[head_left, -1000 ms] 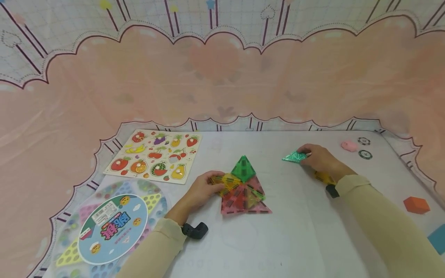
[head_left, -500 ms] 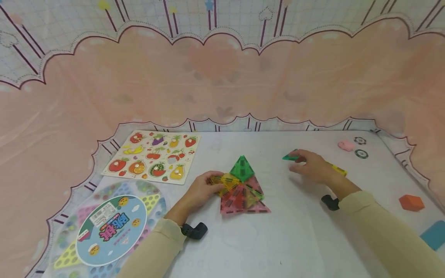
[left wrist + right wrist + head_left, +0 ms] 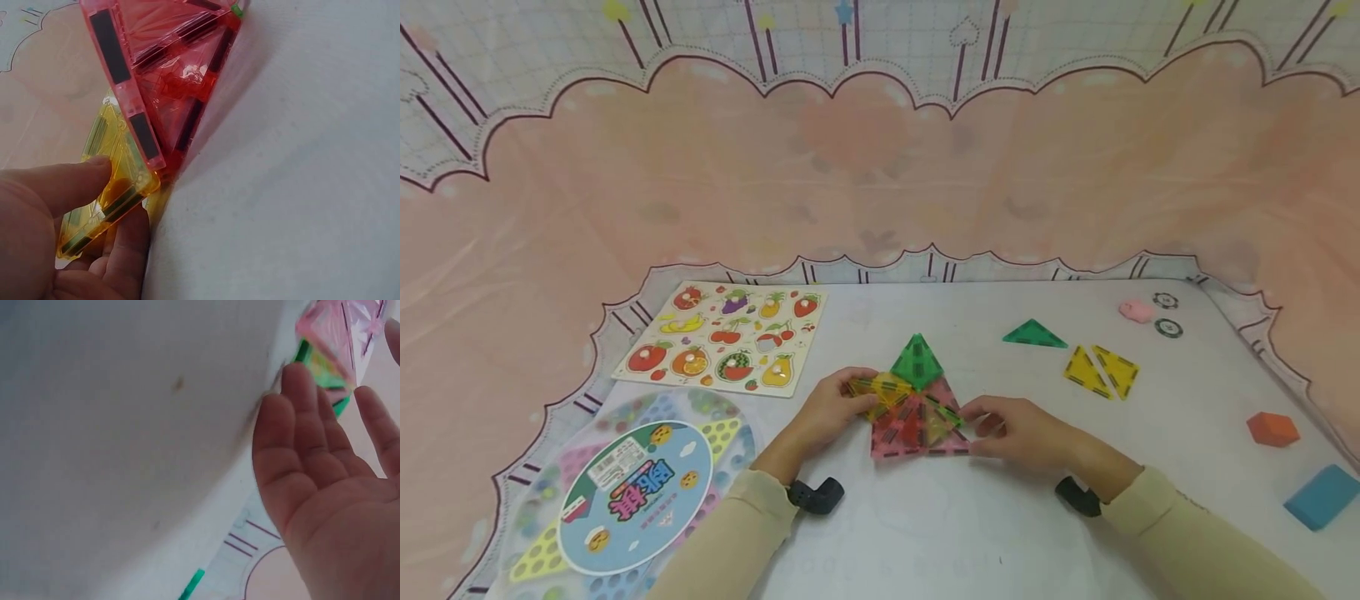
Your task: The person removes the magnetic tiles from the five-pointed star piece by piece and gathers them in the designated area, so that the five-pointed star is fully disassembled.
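My left hand (image 3: 829, 410) pinches a yellow triangular magnetic tile (image 3: 115, 209) between thumb and fingers, at the left side of a build. Translucent red-pink magnetic tiles (image 3: 897, 443) make up the build's front. At its back rises a green pointed tile piece (image 3: 917, 364), and a green-edged yellowish one (image 3: 938, 425) shows on the right. Close by that right side is my right hand (image 3: 1026, 433), fingers loosely bent, fingertips right at the build's edge. In the right wrist view the palm (image 3: 344, 512) holds nothing.
A green triangular tile (image 3: 1035, 335) and two yellow ones (image 3: 1086, 372) lie at the right. Beyond are a pink toy (image 3: 1136, 311), two round chips (image 3: 1168, 328), an orange block (image 3: 1273, 429) and a blue block (image 3: 1322, 497). Leftward lie a fruit puzzle board (image 3: 722, 337) and a round game board (image 3: 636, 496).
My right hand has let go of the green triangular tile and moved left and nearer to the build, uncovering two yellow tiles. My left hand has kept its hold on the yellow tile.
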`<state>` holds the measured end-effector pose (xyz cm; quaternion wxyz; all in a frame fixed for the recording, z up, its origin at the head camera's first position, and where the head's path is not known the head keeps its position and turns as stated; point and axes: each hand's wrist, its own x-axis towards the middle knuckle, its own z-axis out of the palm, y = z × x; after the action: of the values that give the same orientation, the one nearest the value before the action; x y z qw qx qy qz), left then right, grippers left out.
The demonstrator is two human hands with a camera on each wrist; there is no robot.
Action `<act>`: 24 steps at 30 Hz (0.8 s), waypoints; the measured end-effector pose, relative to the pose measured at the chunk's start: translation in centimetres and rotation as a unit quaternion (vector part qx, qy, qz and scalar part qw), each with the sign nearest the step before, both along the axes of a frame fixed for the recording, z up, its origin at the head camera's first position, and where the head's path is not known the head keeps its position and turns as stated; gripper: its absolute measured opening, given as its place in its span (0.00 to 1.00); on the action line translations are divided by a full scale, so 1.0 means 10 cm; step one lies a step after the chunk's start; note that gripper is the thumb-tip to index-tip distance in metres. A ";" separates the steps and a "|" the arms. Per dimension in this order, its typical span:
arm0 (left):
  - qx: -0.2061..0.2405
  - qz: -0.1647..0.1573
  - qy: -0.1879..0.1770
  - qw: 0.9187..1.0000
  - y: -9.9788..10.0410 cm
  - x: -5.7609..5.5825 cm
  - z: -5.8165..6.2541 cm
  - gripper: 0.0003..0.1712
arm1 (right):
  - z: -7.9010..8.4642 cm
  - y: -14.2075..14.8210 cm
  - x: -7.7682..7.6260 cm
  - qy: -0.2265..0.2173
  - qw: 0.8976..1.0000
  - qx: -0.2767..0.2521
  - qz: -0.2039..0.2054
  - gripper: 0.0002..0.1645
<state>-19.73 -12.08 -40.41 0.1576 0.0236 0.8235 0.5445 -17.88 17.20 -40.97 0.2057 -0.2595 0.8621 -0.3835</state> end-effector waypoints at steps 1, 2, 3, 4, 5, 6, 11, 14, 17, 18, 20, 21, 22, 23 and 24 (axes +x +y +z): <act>0.000 0.001 0.000 1.000 0.00 0.00 0.00 0.20 | 0.00 -0.02 0.01 -0.009 1.000 0.000 0.002 0.25; 0.000 0.001 0.001 1.000 0.00 0.00 0.00 0.20 | 0.01 -0.03 0.01 -0.016 1.000 0.000 0.002 0.24; -0.001 0.001 0.001 1.000 0.00 0.00 0.00 0.20 | 0.01 -0.05 0.01 -0.020 1.000 0.002 0.004 0.24; -0.002 0.001 0.002 1.000 0.00 0.00 0.00 0.20 | 0.01 -0.06 0.01 -0.021 1.000 0.005 0.006 0.23; -0.002 0.001 0.003 1.000 0.00 0.00 -0.01 0.20 | 0.01 -0.08 0.01 -0.021 1.000 0.008 0.009 0.23; -0.002 0.001 0.005 1.000 0.00 0.00 -0.01 0.20 | 0.01 -0.09 0.01 -0.019 1.000 0.011 0.012 0.22; 0.002 0.000 0.001 1.000 -0.03 -0.06 -0.11 0.20 | 0.00 -0.15 -0.02 -0.004 1.000 0.020 0.024 0.19; 0.008 0.003 -0.002 1.000 -0.05 -0.13 -0.23 0.20 | 0.01 -0.18 -0.02 -0.001 0.999 0.022 0.026 0.18; 0.010 0.003 0.001 1.000 -0.07 -0.16 -0.30 0.20 | 0.01 -0.21 -0.01 -0.005 1.000 0.020 0.022 0.18; 0.009 0.003 0.003 1.000 -0.07 -0.16 -0.31 0.20 | 0.01 -0.22 -0.01 -0.007 1.000 0.018 0.021 0.18; 0.007 0.003 0.008 1.000 -0.07 -0.16 -0.32 0.20 | 0.02 -0.25 -0.02 -0.014 1.000 0.015 0.020 0.19; 0.007 0.003 0.010 1.000 -0.07 -0.16 -0.32 0.19 | 0.02 -0.26 -0.02 -0.016 1.000 0.013 0.021 0.20; 0.007 0.003 0.012 1.000 -0.07 -0.16 -0.32 0.19 | 0.02 -0.27 -0.02 -0.017 1.000 0.013 0.023 0.20; 0.006 0.003 0.014 1.000 -0.07 -0.16 -0.32 0.19 | 0.02 -0.28 -0.02 -0.020 0.999 0.014 0.023 0.20; 0.005 0.004 0.015 1.000 -0.07 -0.16 -0.32 0.19 | 0.03 -0.28 -0.02 -0.024 0.999 0.017 0.024 0.21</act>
<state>-21.30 -12.77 -43.60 0.1434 0.0293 0.8231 0.5486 -18.10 14.35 -40.70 0.2397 -0.2674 0.8567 -0.3702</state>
